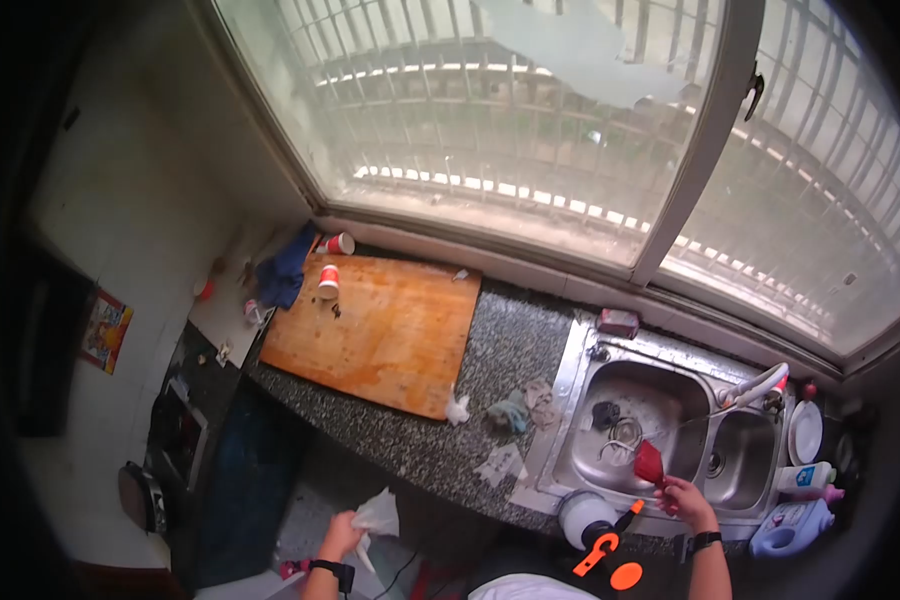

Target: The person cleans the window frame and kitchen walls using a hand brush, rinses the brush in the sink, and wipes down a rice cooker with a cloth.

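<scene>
My left hand (342, 537) is closed on a crumpled white tissue (377, 514), held off the counter at the front left. Over the front edge of the sink (560, 455), my right hand (686, 501) grips a small flat red object (649, 463); its exact kind is hard to tell. That object sits over the larger basin, near the drain (625, 432). A dark lump (605, 415) lies in the same basin. Just left of my right hand is a spray bottle (582, 520) with a white body and a black and orange head.
A wooden board (380, 330) lies on the speckled counter (515, 325), with a paper cup (329, 282) on it. Wet rags (510, 411) lie beside the sink. A white faucet (760, 386) arches over the basins. Detergent bottles (792, 528) stand at the right.
</scene>
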Motion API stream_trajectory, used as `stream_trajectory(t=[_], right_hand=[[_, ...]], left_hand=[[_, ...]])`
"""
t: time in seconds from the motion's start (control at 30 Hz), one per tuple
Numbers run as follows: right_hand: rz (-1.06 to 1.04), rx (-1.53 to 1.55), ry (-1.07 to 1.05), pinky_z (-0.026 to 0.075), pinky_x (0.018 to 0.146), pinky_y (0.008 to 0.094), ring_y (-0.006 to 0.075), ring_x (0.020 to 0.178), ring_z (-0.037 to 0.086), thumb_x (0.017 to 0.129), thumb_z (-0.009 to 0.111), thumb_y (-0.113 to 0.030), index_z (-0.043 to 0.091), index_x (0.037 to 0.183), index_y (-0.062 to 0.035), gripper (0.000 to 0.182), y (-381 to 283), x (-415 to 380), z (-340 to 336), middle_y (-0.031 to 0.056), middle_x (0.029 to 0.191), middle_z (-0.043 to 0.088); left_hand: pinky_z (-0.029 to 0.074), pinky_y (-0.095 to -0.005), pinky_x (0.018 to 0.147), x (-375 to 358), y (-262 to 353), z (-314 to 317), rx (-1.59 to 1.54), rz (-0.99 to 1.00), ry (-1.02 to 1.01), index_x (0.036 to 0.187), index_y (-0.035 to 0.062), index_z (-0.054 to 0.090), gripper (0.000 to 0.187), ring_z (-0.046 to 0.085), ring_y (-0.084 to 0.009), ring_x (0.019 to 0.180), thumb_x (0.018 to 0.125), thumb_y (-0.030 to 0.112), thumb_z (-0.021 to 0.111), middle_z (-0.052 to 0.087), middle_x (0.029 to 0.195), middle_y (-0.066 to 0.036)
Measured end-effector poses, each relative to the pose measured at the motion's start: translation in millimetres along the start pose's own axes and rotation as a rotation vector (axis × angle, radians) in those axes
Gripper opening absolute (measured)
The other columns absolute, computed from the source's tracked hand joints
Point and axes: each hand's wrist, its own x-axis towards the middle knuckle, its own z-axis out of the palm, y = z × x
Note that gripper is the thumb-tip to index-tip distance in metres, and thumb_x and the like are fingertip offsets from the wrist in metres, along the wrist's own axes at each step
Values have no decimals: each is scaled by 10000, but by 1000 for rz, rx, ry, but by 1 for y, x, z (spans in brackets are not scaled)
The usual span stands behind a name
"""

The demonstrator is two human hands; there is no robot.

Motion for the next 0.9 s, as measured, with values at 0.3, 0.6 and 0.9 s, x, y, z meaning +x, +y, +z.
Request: stream_trajectory(t=[0.3,0.6,0.9], right_hand=[[16,-21,-33,539,583,288,224,741,671,969,480,-60,469,1360,-10,394,-19,-11,-2,127,960,672],[70,86,46,555,735,359,248,829,645,963,484,-34,445,1393,-11,432,-31,-25,17,158,1011,653],[53,25,46,560,719,330,244,821,652,975,484,-45,431,1398,-3,429,-25,-23,19,155,1021,661]], left_hand=[[398,-465,1087,-55,-126,75,441,-429,34,1296,39,572,702,457,-376,1319,762,453,761,534,1370,-201],[487,-420,896,123,201,14,44,715,484,1088,56,658,283,600,-299,1033,812,86,706,650,1083,-105],[498,-363,809,216,247,80,555,795,363,967,79,617,172,574,-258,997,796,61,618,573,979,-76]])
